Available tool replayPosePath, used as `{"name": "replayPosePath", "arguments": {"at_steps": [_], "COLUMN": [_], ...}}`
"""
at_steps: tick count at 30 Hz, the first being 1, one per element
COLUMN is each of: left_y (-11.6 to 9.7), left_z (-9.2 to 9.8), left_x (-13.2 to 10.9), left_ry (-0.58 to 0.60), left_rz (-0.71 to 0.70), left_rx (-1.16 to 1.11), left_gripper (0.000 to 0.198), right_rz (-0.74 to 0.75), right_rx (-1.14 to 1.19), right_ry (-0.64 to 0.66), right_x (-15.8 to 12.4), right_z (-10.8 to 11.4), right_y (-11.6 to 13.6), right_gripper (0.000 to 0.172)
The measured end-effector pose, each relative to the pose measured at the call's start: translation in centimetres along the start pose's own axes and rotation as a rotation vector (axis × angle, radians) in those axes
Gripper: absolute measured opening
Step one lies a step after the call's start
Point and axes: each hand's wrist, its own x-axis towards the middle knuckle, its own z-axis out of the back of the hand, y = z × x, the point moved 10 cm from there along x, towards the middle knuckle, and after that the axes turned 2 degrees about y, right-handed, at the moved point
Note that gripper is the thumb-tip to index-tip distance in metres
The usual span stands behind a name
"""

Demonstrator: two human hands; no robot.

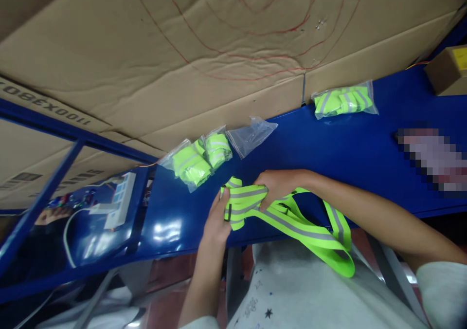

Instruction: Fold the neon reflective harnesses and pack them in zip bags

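Observation:
Both my hands hold a neon yellow-green reflective strap [299,226] with a grey stripe. My left hand [218,217] grips its gathered, folded layers at the left end, near a small black buckle [228,212]. Further right, my right hand [277,185] is closed around the same layers. The strap's loose loops hang to the right, under my right forearm and over the table edge onto my lap. Just beyond my hands lie two clear bags with rolled reflective straps, a larger bag [193,163] and a smaller bag [218,149], beside a flat clear plastic bag [251,135].
Another bagged reflective strap [343,100] lies at the back right of the blue table [292,144]. A cardboard sheet [226,51] with red curves stands behind. A small box [447,73] and a blurred-out object [434,156] are at right; a white power strip [120,200] is at left.

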Motion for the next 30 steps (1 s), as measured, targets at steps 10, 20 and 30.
{"name": "replayPosePath", "arguments": {"at_steps": [10,20,30], "left_y": [2.2,-5.0,-2.6], "left_z": [-1.2,-3.0,-4.0], "left_x": [1.3,-0.4,-1.4], "left_ry": [0.075,-0.089,0.156], "left_rz": [-0.051,-0.701,-0.47], "left_rx": [-0.036,0.608,0.637], "left_gripper": [0.062,0.046,0.079], "right_rz": [0.133,-0.026,-0.012], "right_rx": [0.064,0.008,-0.241], "right_ry": [0.008,-0.139,-0.12], "right_x": [0.8,1.1,0.3], "right_z": [-1.1,-0.1,-1.0], "right_y": [0.1,-0.7,1.9], "right_gripper": [0.032,0.012,0.024]}}
